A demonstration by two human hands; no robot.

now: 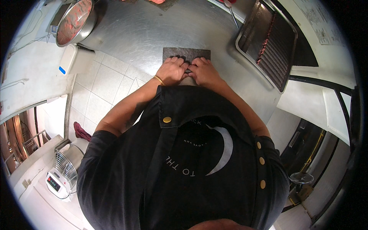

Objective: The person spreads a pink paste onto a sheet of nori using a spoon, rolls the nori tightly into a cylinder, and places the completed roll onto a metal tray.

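A dark, textured sheet that looks like nori seaweed (193, 52) lies on the steel table just in front of my body. My left hand (171, 70) grips the near part of it, fingers curled over and thumb turned inward. Close beside it, my right hand (204, 70) holds the same sheet in the same way, the thumbs nearly meeting in the middle. Between the thumbs a narrow dark edge shows, perhaps folded or rolled. What lies under my fingers is hidden. The far half of the sheet is flat.
A steel bowl (91, 32) smeared with pink-red mixture stands at the far left. On the right, a metal tray (255, 65) holds several dark strips or rolls with reddish ends. Another dark sheet (167, 5) with pink filling lies at the far edge. A utensil (233, 17) rests near the tray.
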